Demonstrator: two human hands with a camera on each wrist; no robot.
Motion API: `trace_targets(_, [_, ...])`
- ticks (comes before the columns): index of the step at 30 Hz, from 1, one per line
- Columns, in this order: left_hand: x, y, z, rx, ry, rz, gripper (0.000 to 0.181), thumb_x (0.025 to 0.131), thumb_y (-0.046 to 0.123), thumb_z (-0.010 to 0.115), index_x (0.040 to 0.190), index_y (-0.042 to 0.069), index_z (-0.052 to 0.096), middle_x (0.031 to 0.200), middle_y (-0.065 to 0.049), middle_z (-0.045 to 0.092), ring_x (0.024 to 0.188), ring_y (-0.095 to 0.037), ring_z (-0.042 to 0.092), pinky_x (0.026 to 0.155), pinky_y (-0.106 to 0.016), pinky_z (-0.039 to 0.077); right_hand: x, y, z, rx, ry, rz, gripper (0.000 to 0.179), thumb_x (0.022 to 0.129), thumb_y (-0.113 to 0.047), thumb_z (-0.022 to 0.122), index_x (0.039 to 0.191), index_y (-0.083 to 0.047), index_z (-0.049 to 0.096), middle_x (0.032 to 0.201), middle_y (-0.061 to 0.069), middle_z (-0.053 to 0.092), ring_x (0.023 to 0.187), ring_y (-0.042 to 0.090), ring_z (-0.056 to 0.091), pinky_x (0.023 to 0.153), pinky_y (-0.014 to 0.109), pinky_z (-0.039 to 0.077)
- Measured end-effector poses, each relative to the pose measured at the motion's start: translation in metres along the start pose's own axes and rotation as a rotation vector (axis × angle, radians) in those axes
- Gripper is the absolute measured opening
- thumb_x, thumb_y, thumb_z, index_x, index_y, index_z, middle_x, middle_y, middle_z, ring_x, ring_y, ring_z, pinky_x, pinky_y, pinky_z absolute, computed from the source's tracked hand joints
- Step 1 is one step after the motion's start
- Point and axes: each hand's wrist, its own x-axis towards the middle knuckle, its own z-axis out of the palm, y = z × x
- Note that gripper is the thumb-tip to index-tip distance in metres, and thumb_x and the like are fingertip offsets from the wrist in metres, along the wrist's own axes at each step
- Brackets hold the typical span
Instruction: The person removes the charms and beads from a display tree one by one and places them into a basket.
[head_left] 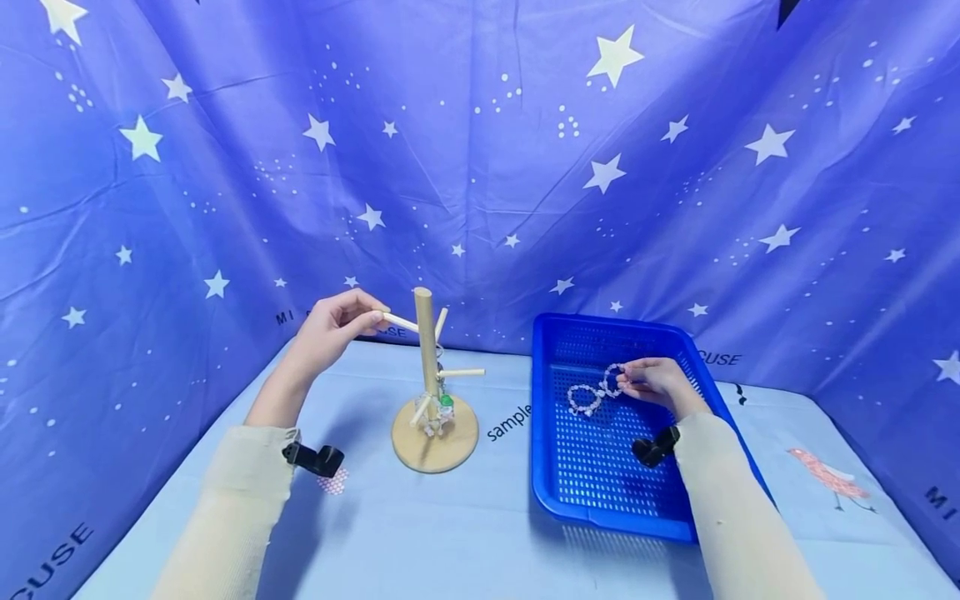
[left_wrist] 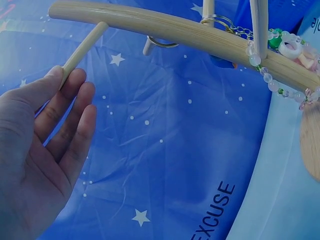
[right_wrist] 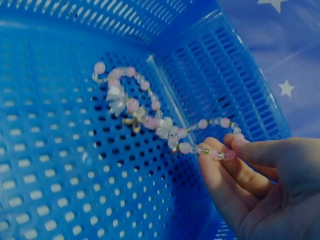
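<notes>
My left hand (head_left: 330, 329) pinches the tip of the top left peg (left_wrist: 82, 52) of a wooden stand (head_left: 427, 354) between thumb and forefinger. The stand is upright on a round base. Low on its post hang a beaded bracelet (left_wrist: 274, 86) and a keychain with a green piece (head_left: 447, 402); key rings (left_wrist: 220, 21) loop over other pegs. Over the blue basket (head_left: 542, 467), my right hand (head_left: 660, 383) pinches one end of a pink-and-clear beaded bracelet (right_wrist: 150, 121). It is drawn into two loops, with white flower beads and a small gold bow charm.
A light blue cloth (head_left: 480, 533) covers the table, with the basket standing to the right of the stand. Behind and at both sides hangs a blue star-print curtain (head_left: 465, 125). A bird print (head_left: 828, 475) marks the cloth at far right.
</notes>
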Motion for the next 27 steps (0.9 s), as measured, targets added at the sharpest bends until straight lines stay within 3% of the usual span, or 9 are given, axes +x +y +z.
trace_targets(7, [0.001, 0.002, 0.000, 0.003, -0.013, -0.012, 0.019, 0.101, 0.010, 0.057, 0.108, -0.006, 0.066, 0.089, 0.008, 0.071, 0.090, -0.006, 0.072, 0.081, -0.019, 0.059, 0.005, 0.005, -0.002, -0.103, 0.099, 0.000, 0.034, 0.101, 0.001, 0.047, 0.131, 0.019, 0.048, 0.070, -0.004, 0.068, 0.065, 0.005, 0.067, 0.065, 0.022, 0.061])
trace_targets(12, [0.000, 0.004, -0.001, 0.014, -0.010, -0.032, 0.019, 0.101, 0.011, 0.058, 0.109, -0.005, 0.066, 0.090, 0.007, 0.071, 0.090, -0.007, 0.071, 0.081, -0.020, 0.059, 0.012, 0.006, 0.000, -0.123, 0.159, -0.021, 0.029, 0.099, 0.004, 0.048, 0.123, 0.017, 0.054, 0.069, -0.003, 0.066, 0.064, 0.006, 0.065, 0.064, 0.024, 0.061])
trace_targets(16, [0.000, 0.005, -0.001, 0.024, -0.006, -0.037, 0.020, 0.102, 0.012, 0.057, 0.110, -0.004, 0.066, 0.091, 0.006, 0.071, 0.090, -0.007, 0.071, 0.081, -0.020, 0.059, 0.016, 0.005, 0.000, -0.165, 0.214, -0.034, 0.026, 0.099, 0.002, 0.048, 0.119, 0.014, 0.058, 0.073, -0.002, 0.066, 0.066, 0.006, 0.063, 0.065, 0.025, 0.061])
trace_targets(19, [0.000, 0.005, -0.002, 0.030, -0.004, -0.039, 0.020, 0.102, 0.012, 0.057, 0.110, -0.004, 0.066, 0.093, -0.001, 0.072, 0.090, -0.007, 0.071, 0.082, -0.020, 0.059, 0.018, 0.004, 0.001, -0.192, 0.247, -0.032, 0.029, 0.101, -0.001, 0.047, 0.123, 0.014, 0.058, 0.085, 0.009, 0.070, 0.069, 0.007, 0.062, 0.066, 0.025, 0.060])
trace_targets(23, [0.000, 0.004, -0.001, 0.020, -0.005, -0.040, 0.020, 0.102, 0.012, 0.057, 0.110, -0.005, 0.066, 0.091, 0.003, 0.072, 0.089, -0.006, 0.071, 0.081, -0.019, 0.059, 0.019, 0.004, 0.001, -0.204, 0.288, -0.073, 0.033, 0.102, -0.003, 0.045, 0.128, 0.014, 0.057, 0.102, 0.017, 0.072, 0.070, 0.005, 0.062, 0.065, 0.022, 0.059])
trace_targets(27, [-0.001, 0.004, 0.000, 0.008, -0.009, -0.041, 0.020, 0.102, 0.012, 0.057, 0.109, -0.005, 0.065, 0.089, 0.013, 0.070, 0.089, -0.004, 0.070, 0.081, -0.019, 0.059, 0.017, 0.002, -0.001, -0.116, 0.329, -0.141, 0.034, 0.102, -0.006, 0.048, 0.129, 0.013, 0.057, 0.090, 0.003, 0.073, 0.070, -0.002, 0.063, 0.070, 0.019, 0.059])
